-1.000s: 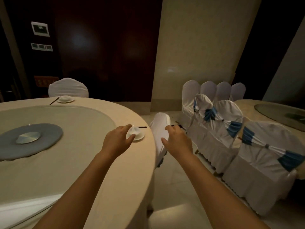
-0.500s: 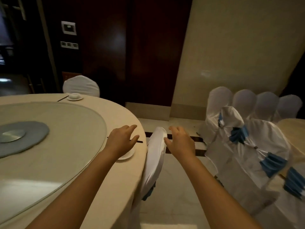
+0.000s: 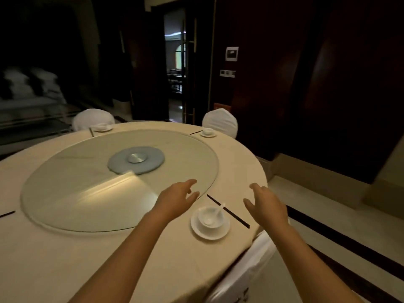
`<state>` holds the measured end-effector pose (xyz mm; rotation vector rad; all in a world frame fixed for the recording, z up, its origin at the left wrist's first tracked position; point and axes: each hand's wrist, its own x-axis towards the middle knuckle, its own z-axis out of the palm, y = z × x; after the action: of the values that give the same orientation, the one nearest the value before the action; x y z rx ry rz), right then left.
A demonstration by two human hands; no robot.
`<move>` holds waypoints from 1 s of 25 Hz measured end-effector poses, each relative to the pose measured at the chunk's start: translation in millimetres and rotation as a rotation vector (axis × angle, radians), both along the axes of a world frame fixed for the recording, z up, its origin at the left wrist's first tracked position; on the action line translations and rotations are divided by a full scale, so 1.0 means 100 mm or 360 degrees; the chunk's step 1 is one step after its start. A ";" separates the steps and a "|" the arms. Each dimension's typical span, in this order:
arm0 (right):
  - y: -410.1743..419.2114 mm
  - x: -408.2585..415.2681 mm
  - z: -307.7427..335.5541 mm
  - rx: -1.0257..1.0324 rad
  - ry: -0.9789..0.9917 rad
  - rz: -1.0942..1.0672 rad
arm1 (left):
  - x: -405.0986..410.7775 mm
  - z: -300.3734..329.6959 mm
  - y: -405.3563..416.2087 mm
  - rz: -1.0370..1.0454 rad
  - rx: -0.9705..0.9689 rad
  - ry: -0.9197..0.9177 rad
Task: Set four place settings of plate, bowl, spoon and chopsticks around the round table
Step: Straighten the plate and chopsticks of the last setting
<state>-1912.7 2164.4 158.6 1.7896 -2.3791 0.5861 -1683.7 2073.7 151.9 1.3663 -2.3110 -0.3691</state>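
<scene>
A white plate (image 3: 209,234) lies near the round table's (image 3: 54,259) right edge with a white bowl (image 3: 215,214) on it and a white spoon (image 3: 218,212) resting in the bowl. Dark chopsticks (image 3: 228,211) lie just right of the plate. My left hand (image 3: 178,199) hovers open to the left of this setting, my right hand (image 3: 266,204) open to its right; neither touches anything. Two more settings sit at the far edge: a plate with bowl (image 3: 208,132) and another plate with bowl (image 3: 101,127), each with chopsticks beside it.
A glass turntable (image 3: 87,193) with a grey centre disc (image 3: 135,159) covers the table's middle. White-covered chairs stand behind the far settings (image 3: 219,121) (image 3: 93,118) and one chair (image 3: 247,276) at the near right edge. Another dark chopstick end (image 3: 6,214) shows at far left.
My view has swung left, bringing the whole table and the doorway into sight. Both hands have spread apart from the near setting, which now shows uncovered between them.
</scene>
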 end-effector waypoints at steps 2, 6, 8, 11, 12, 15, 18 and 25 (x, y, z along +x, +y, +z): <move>-0.32 -0.19 -0.02 0.0011 0.0030 0.0103 | -0.13 0.02 -0.17 0.0116 -0.0017 0.0033; -0.93 -0.54 0.04 0.0043 0.0048 0.0277 | -0.37 0.12 -0.49 0.0336 -0.0055 0.0096; -1.20 -0.70 0.05 0.0060 0.0014 0.0346 | -0.43 0.14 -0.57 0.0453 -0.0015 0.0107; -1.58 -0.91 -0.10 0.0156 -0.0046 0.0463 | -0.49 0.05 -0.65 0.0661 0.0096 0.0090; -1.71 -0.98 -0.20 0.0212 -0.0051 0.0503 | -0.51 0.00 -0.67 0.0740 0.0141 0.0113; -2.12 -1.25 -0.48 0.0340 -0.0101 0.0628 | -0.58 -0.24 -0.68 0.0979 0.0228 0.0262; -2.52 -1.52 -0.74 0.0487 -0.0201 0.0727 | -0.72 -0.50 -0.68 0.1244 0.0295 0.0522; -2.83 -1.66 -1.38 0.0858 -0.0396 0.0835 | -1.05 -1.02 -0.76 0.1513 0.0571 0.0633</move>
<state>-2078.5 1880.9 20.9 2.7633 -2.3682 0.2159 -1788.3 1997.6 50.1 2.1299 -1.1219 -0.6636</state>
